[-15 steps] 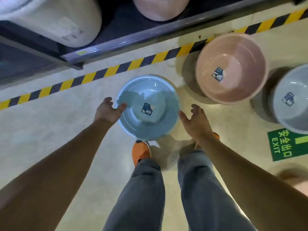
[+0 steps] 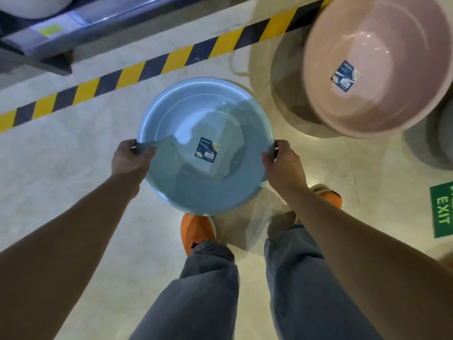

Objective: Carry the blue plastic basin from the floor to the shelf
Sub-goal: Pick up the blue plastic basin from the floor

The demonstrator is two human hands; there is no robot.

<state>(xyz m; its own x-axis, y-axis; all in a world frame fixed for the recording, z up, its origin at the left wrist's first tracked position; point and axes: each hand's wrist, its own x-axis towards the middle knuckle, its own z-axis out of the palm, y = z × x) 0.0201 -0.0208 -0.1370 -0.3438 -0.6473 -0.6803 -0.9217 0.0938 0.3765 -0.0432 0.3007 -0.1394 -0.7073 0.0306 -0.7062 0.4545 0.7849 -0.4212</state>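
— So, nearest first: what sits below the hands?

— Grey trouser legs [image 2: 210, 290] and an orange shoe [image 2: 196, 231], directly under the blue basin [image 2: 193, 119].

— And the hands themselves?

— The left hand [image 2: 130, 160] is closed on the basin's left rim, thumb over the edge; the right hand [image 2: 284, 165] is closed on the right rim the same way. The basin hangs level between them, open side up, with a dark label [image 2: 206, 149] on its inner wall.

— Is it off the floor [image 2: 73, 168]?

— Probably; its near edge covers the toe of the shoe, though I can't see the underside.

— Beyond the hands?

— Past the right hand stands a pink basin [image 2: 382, 106], well apart from the blue one, and a green exit sign [image 2: 442, 209] lies on the floor out to that side. Past both hands runs a yellow-and-black stripe [image 2: 157, 69], and beyond it the shelf edge [image 2: 49, 30], blurred.
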